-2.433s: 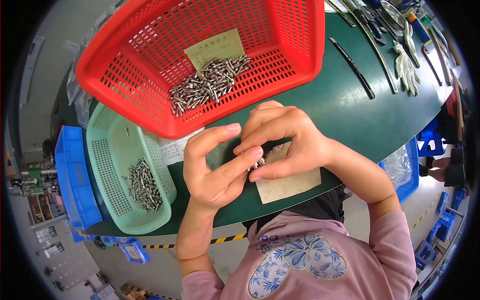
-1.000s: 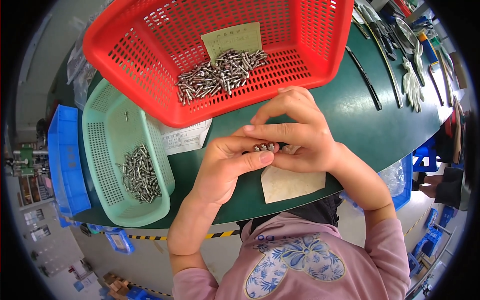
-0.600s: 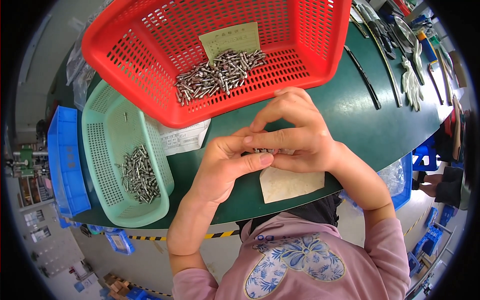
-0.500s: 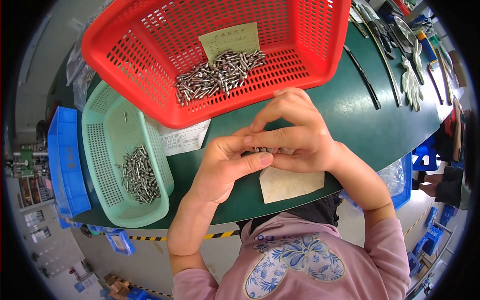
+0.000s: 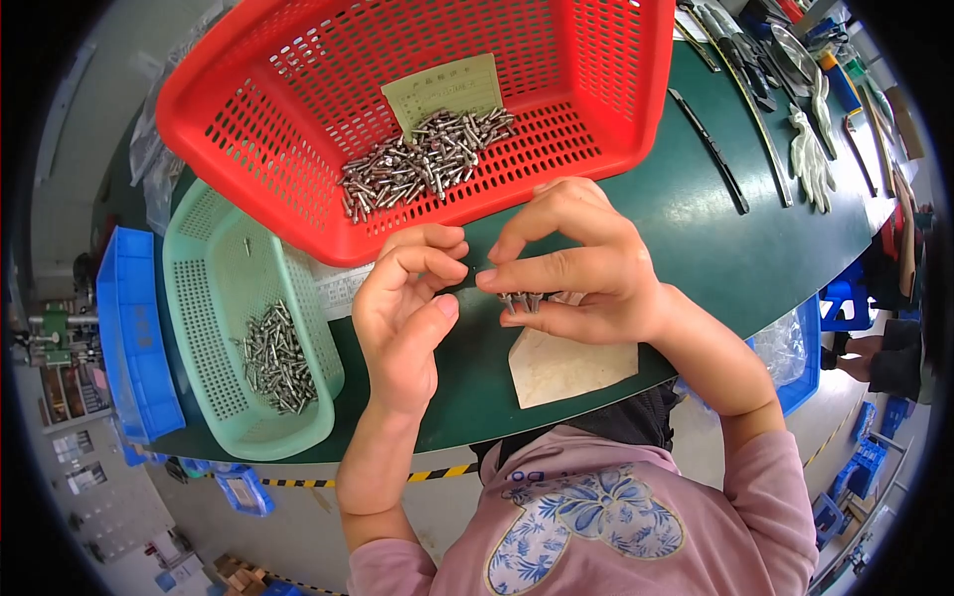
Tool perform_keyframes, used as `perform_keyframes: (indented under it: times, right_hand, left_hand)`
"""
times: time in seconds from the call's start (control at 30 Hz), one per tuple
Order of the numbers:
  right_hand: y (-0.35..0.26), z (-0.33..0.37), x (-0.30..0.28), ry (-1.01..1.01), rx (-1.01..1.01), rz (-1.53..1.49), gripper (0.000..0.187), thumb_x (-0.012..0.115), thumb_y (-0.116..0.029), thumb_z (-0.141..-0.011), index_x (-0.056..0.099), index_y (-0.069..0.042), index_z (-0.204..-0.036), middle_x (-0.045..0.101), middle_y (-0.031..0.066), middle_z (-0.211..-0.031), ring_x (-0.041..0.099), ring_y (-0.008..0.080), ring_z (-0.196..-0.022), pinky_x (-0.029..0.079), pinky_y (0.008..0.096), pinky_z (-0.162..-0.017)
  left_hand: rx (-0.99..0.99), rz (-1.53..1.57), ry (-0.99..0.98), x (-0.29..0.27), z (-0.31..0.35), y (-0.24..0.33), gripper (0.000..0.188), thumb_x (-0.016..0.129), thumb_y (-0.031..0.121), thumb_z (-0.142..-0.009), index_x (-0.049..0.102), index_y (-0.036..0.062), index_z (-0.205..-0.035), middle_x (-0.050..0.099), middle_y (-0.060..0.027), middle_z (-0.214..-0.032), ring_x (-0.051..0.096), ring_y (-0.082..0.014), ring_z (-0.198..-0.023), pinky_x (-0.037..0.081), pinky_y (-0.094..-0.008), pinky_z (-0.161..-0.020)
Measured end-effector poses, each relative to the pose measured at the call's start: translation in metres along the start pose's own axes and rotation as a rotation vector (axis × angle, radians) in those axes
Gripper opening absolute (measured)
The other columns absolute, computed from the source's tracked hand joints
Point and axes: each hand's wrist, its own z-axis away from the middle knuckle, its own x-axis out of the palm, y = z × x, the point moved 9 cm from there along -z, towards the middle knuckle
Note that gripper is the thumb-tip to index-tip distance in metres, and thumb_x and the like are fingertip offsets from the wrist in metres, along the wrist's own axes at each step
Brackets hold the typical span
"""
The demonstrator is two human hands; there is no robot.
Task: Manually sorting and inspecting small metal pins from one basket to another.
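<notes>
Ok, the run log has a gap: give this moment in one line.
left grip: open | right grip: pinching metal pins | red basket: pins, paper card | green basket: pins

A white glove (image 5: 815, 167) lies right of a slim black tool (image 5: 709, 151) — a blue bin (image 5: 147, 343) sits at far left.

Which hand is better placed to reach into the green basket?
Probably the left hand: it looks empty and is nearer the green basket, while the right hand pinches small metal parts.
</notes>
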Motion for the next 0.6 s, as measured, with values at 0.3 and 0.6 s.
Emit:
perform_keyframes:
  times: [0.3, 0.6]
  right_hand:
    - [0.004, 0.000, 0.000, 0.001, 0.052, -0.059, 0.038, 0.081, -0.016, -0.057, 0.072, -0.015, -0.094, 0.059, -0.0012, -0.088, 0.056, 0.0184, -0.081, 0.039, 0.0333, -0.075]
    - [0.016, 0.004, 0.012, -0.041, 0.202, -0.410, 0.039, 0.083, -0.014, -0.059, 0.071, -0.007, -0.095, 0.063, 0.0050, -0.088, 0.060, 0.0200, -0.083, 0.046, 0.0324, -0.075]
  left_hand:
    - [0.294, -0.240, 0.029, 0.002, 0.002, 0.022, 0.020, 0.057, -0.004, -0.070, 0.059, 0.0001, -0.089, 0.051, -0.0161, -0.113, 0.053, -0.0235, -0.103, 0.043, -0.0349, -0.091]
    - [0.867, -0.836, -0.034, 0.043, 0.026, 0.051, 0.035, 0.076, 0.001, -0.063, 0.067, 0.0128, -0.094, 0.054, -0.0113, -0.111, 0.056, -0.0235, -0.094, 0.050, -0.0319, -0.072]
